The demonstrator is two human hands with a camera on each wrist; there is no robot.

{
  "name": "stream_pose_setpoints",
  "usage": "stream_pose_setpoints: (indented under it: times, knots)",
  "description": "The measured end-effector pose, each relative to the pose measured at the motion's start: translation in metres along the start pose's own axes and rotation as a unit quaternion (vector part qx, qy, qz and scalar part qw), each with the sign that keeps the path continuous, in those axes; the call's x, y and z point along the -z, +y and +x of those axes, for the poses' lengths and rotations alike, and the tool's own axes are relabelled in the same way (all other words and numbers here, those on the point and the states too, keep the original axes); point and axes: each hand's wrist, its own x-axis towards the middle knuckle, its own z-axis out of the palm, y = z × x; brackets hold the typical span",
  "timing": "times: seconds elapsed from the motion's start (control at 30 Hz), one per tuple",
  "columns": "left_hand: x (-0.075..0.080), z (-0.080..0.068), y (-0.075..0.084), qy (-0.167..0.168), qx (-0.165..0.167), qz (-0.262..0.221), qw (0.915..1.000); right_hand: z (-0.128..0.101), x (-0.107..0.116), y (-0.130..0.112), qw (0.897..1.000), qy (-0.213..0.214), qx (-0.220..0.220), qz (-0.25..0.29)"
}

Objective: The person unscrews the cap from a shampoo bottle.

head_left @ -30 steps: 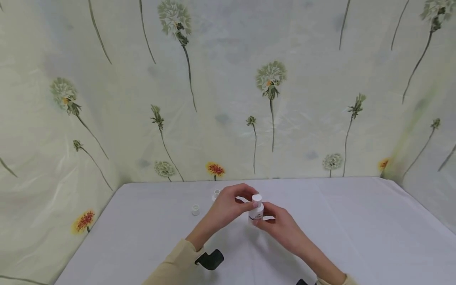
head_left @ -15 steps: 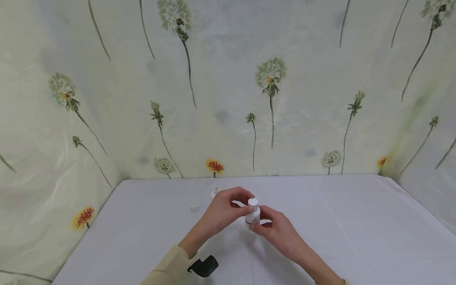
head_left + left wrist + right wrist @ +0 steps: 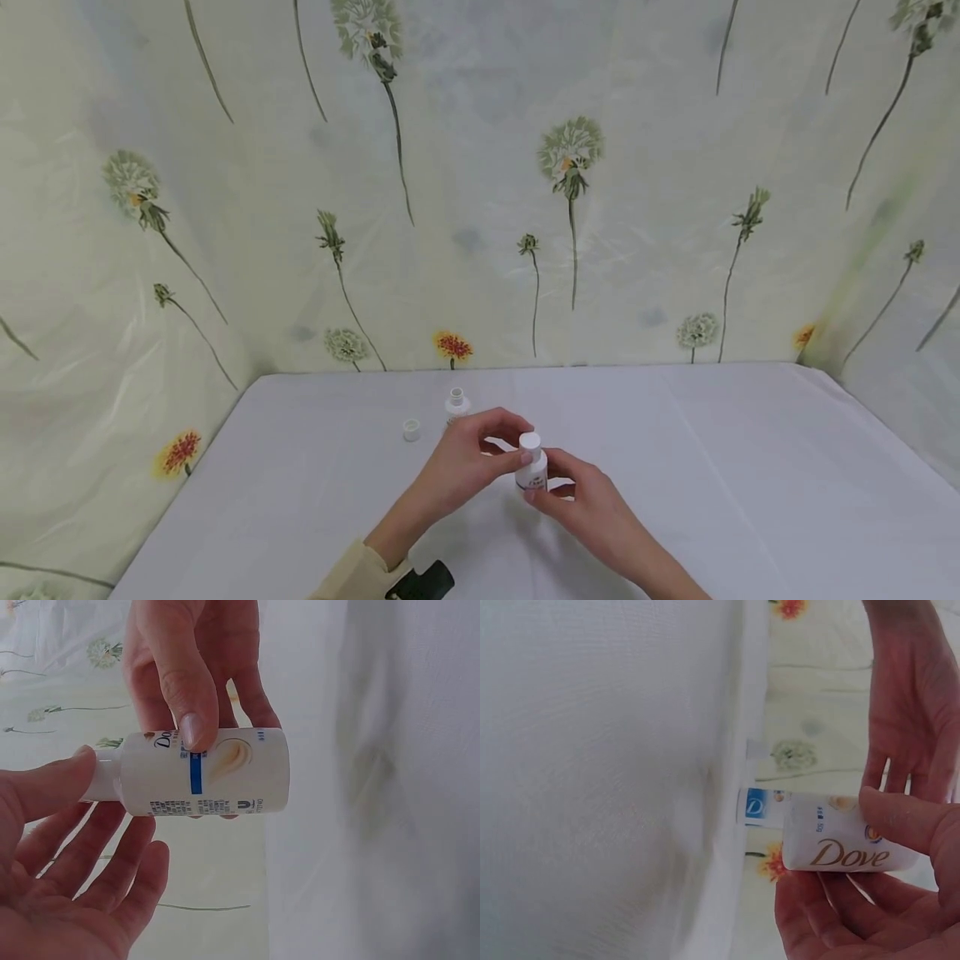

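Over white table (image 3: pixel 712 467), before flowered backdrop, small white bottle (image 3: pixel 532 471) held upright and clear of the cloth, right hand (image 3: pixel 592 508) gripping its body, left hand (image 3: pixel 461 462) pinching the cap (image 3: pixel 529 440); probably light, stiff, smooth plastic, best held around the labelled middle.

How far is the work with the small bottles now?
In hand: the right hand holds the capped bottle, and the left hand pinches its cap. Behind them, the open bottle and its loose cap are still apart.
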Motion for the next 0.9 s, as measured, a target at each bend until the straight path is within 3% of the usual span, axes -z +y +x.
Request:
stream_pose_setpoints:
  times: [0.37,0.63,0.9]
  knots:
    - [-0.0003,-0.0087,-0.0006,-0.027,-0.018,0.000,0.9995,-0.0054,-0.0026,0.0055,0.999,-0.023,0.029,0.009]
    - [0.0004,-0.0093,-0.0035,-0.045,-0.025,-0.014,0.9986,-0.0062,-0.0032,0.0088,0.996,-0.059,0.028,0.064]
    - [0.0081,-0.0091,-0.0037,-0.074,-0.045,-0.024,0.9959,-0.0072,-0.0018,0.0096,0.997,-0.060,0.045,0.034]
